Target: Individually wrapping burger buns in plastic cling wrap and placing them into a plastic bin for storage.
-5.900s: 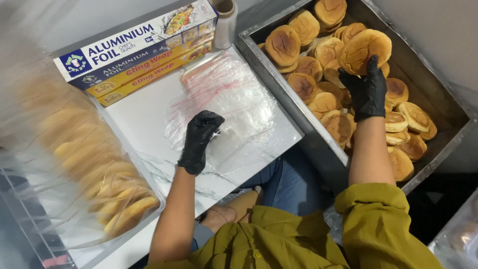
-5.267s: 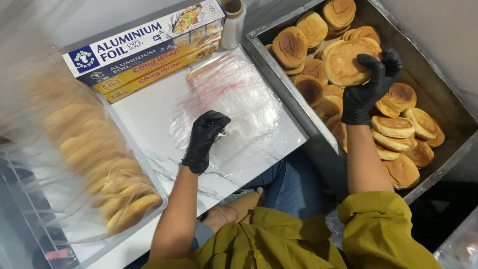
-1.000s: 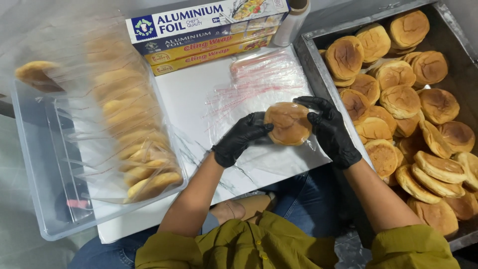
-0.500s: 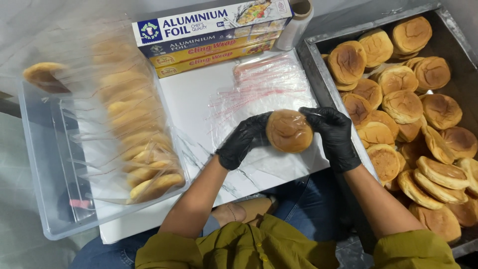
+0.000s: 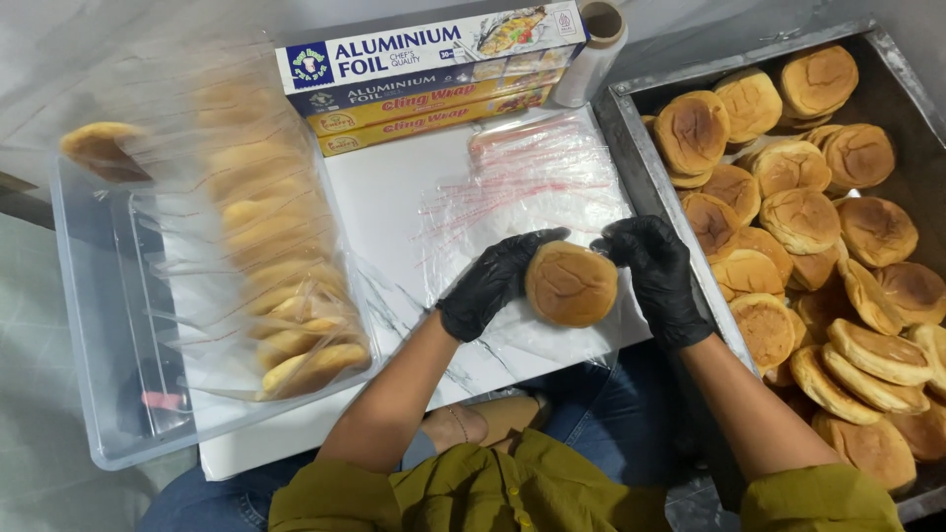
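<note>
A round brown bun (image 5: 572, 284) is held between both my hands, which wear black gloves. My left hand (image 5: 490, 283) grips its left side and my right hand (image 5: 653, 271) its right side. A thin clear plastic bag seems to wrap the bun. Beneath lies a pile of clear zip bags with red strips (image 5: 532, 182) on a white board (image 5: 384, 197). To the right, a metal tray (image 5: 631, 128) holds several loose buns (image 5: 798, 222).
A clear plastic tub (image 5: 99, 394) on the left holds a row of bagged buns (image 5: 266, 256). Boxes of foil and cling wrap (image 5: 424, 74) and a roll of clear film (image 5: 591, 49) lie at the back. My knees sit under the board's near edge.
Earlier my right hand took a bun from the tray while the left rested on the bags. Now both hands hold the bun over the bags, and it has sunk slightly lower.
</note>
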